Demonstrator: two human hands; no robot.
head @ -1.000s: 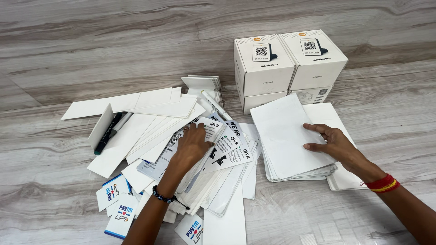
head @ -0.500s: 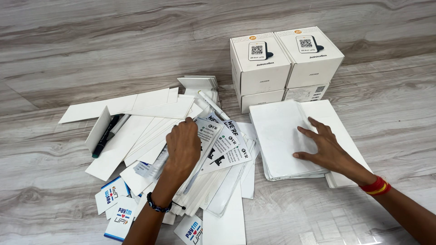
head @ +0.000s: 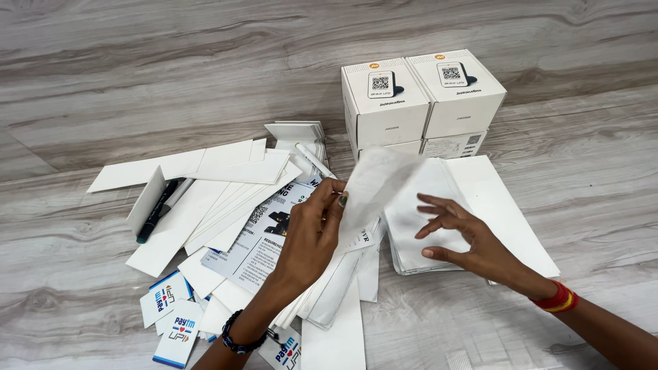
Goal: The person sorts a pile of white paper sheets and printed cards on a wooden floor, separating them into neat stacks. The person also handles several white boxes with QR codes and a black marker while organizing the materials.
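While the left hand (head: 312, 233) pinches a white sheet (head: 373, 188) between thumb and fingers and holds it tilted up above the floor, the right hand (head: 466, 236) hovers open beside it, fingers spread wide and holding nothing, just over a neat stack of white sheets (head: 418, 226). That stack lies on the wooden floor (head: 171, 62), partly overlapping a larger white card (head: 507, 212) to its right. Behind the stack stand white boxes (head: 421, 99), two on top of two, each top one showing a small printed picture of a dark device.

Under the left hand spreads a loose heap of papers (head: 274, 240), some blank, some printed in black and white. Long white strips (head: 205, 164) fan out to the left of the heap. A dark green marker (head: 156, 212) lies against a folded white card there, and a white pen (head: 312, 159) rests near the top of the heap. Small blue-and-white stickers (head: 171, 315) lie at the lower left, near the left wrist, which wears a dark bead bracelet (head: 240, 339). Red thread (head: 555, 298) circles the right wrist.
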